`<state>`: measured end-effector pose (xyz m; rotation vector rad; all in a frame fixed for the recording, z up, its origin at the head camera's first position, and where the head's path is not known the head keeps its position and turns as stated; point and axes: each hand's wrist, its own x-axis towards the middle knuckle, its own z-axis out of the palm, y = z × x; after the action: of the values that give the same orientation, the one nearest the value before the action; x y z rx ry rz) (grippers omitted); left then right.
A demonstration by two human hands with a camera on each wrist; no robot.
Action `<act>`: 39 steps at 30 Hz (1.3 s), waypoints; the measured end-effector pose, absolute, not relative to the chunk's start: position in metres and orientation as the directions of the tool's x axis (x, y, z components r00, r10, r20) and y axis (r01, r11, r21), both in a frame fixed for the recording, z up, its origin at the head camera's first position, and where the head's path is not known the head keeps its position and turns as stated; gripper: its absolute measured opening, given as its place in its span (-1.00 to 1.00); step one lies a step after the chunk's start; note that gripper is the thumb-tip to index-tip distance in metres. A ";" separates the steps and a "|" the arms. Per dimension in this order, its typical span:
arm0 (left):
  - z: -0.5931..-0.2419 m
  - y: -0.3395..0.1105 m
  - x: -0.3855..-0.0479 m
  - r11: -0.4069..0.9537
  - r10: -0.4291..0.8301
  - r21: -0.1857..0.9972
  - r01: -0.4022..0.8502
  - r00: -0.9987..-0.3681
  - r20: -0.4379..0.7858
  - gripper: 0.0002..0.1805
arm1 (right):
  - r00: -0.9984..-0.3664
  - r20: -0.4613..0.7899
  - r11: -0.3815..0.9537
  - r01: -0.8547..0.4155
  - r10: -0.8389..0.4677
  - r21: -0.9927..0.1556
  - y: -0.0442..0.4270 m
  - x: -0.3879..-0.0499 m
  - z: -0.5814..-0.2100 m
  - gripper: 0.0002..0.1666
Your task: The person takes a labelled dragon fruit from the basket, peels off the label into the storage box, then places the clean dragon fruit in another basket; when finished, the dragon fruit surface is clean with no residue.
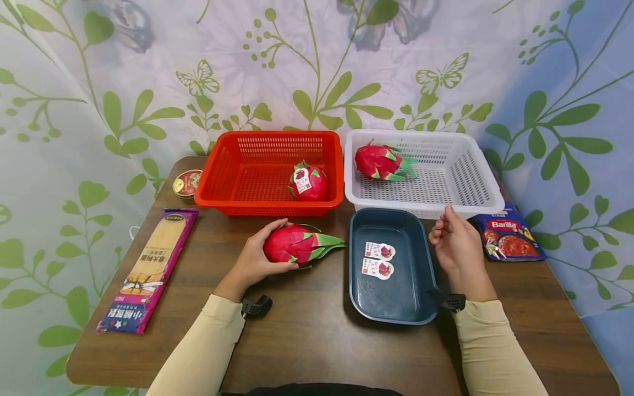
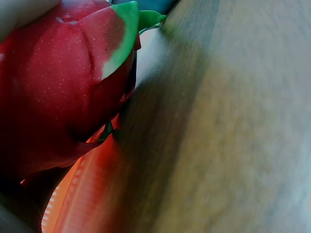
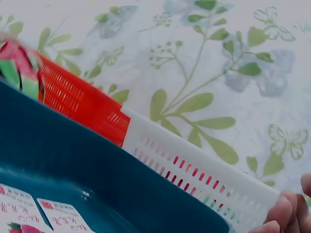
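Note:
A red dragon fruit [image 1: 292,245] with green leaf tips lies in my left hand [image 1: 257,256], thumb and fingers around its left end. In the left wrist view the dragon fruit [image 2: 63,82] fills the upper left, close above the table. My right hand [image 1: 458,245] hangs between the dark blue tray [image 1: 391,220] and the white basket [image 1: 426,208], its fingers loosely bent. Nothing shows between the fingers [image 3: 284,213] in the right wrist view. Two dragon fruit labels [image 1: 378,259] lie inside the tray.
Behind stands a red basket [image 1: 267,209] with a labelled dragon fruit [image 1: 312,184]. Another dragon fruit [image 1: 378,162] lies in the white basket. At left are a round tin [image 1: 187,183] and a noodle packet [image 1: 153,264]; a Barilla pouch [image 1: 510,234] lies at right.

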<state>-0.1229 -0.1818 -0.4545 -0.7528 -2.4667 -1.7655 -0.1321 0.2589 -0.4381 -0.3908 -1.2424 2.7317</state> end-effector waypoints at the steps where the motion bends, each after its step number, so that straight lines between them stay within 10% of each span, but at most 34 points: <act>1: -0.455 -0.182 -0.123 0.248 0.370 0.888 0.387 -0.885 0.283 0.01 | -0.956 -0.207 -0.687 0.008 0.208 -0.727 0.260 -0.132 -0.439 -0.68; 13: -0.458 -0.182 -0.122 0.244 0.369 0.897 0.370 -0.890 0.267 0.01 | -0.957 -0.259 -0.918 -0.018 0.130 -0.396 0.271 -0.136 -0.451 -0.78; 39: -0.450 -0.182 -0.122 0.272 0.362 0.872 0.407 -0.883 0.299 -0.02 | -0.997 -0.046 -0.979 -0.058 0.068 -0.195 0.269 -0.142 -0.463 -0.52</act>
<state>-0.1221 -0.1821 -0.4496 -0.7479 -2.4736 -1.7150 -0.1418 0.2687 -0.4630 -0.0808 -0.2992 3.0625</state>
